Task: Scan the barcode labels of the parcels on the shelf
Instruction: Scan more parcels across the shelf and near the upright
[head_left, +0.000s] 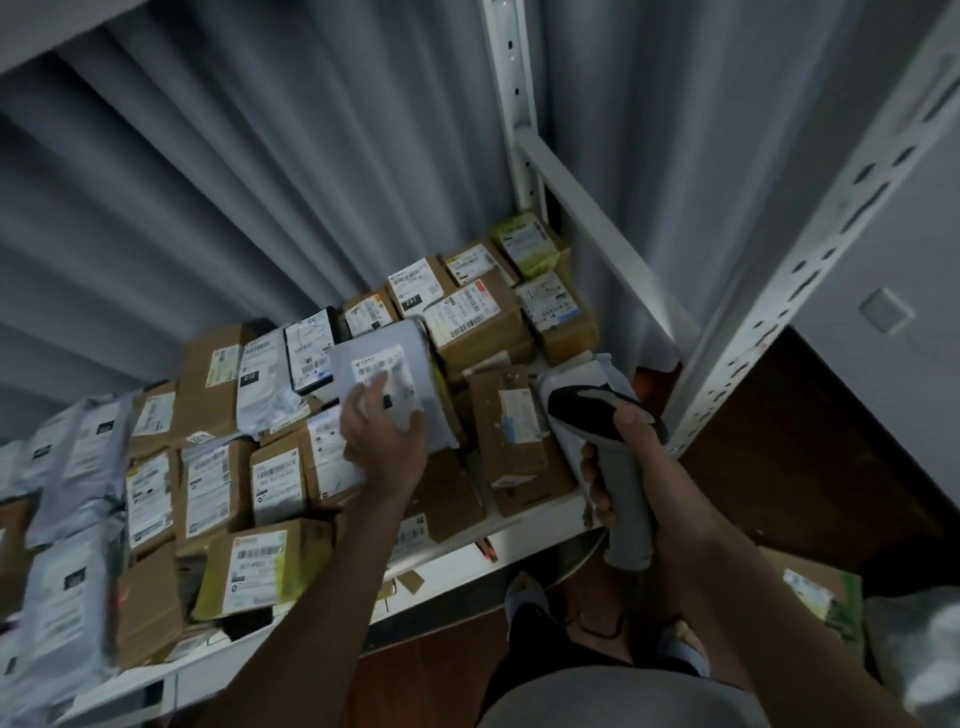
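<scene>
Nearest to where I stand, the person's right hand (618, 467) is wrapped around the grey handle of a black-and-grey pistol-grip barcode scanner (605, 410), thumb up near its head, the nose aimed over the front edge of the white metal shelf (457, 566) toward the parcels.

A little further in, the left hand (387, 428) rests with fingers spread and fairly straight on a soft grey plastic mailer bag (387, 371), tilting it up so its white barcode label (382, 371) faces the scanner; I would not call it a firm grip, more a press and prop. That bag lies on top of the heap, roughly mid-shelf, just left of the scanner.

It looks light and floppy, with a slick skin, so I judge it best held flat by an edge, with the label kept taut and fingers clear of the bars.

Around and beyond it, brown cardboard boxes (478, 317) look stiff and easy to turn by their corners. Behind everything hangs a pleated grey curtain (260, 182).
</scene>
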